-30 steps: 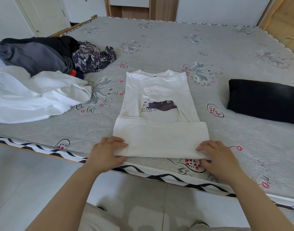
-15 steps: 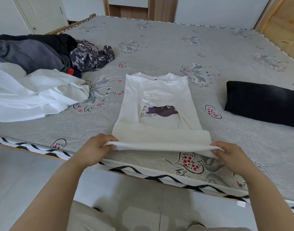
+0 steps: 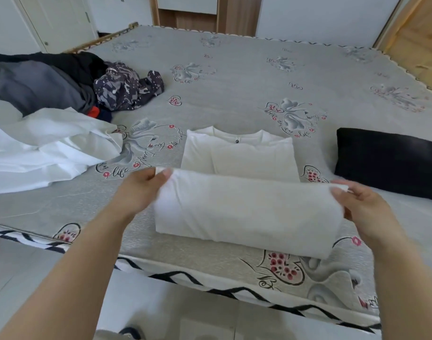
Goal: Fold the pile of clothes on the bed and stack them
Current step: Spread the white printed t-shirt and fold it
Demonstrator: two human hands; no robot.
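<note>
A white shirt (image 3: 244, 207) lies on the grey patterned bed (image 3: 234, 77), collar away from me. Its lower half is lifted and folded up over the middle, hiding the printed front. My left hand (image 3: 141, 190) pinches the left end of the raised fold. My right hand (image 3: 364, 209) pinches the right end. A pile of unfolded clothes sits at the left: a white garment (image 3: 43, 148), a grey one (image 3: 33, 87), black cloth behind it, and a dark patterned piece (image 3: 126, 88).
A folded black garment (image 3: 391, 163) lies on the bed at the right. The mattress edge with its black zigzag trim (image 3: 210, 288) runs along the front, with pale floor below. Wooden bed frame and doors stand at the back.
Both hands took hold of the shirt's folded bottom edge, lifted it and carried it forward over the shirt toward the collar. The print is now covered.
</note>
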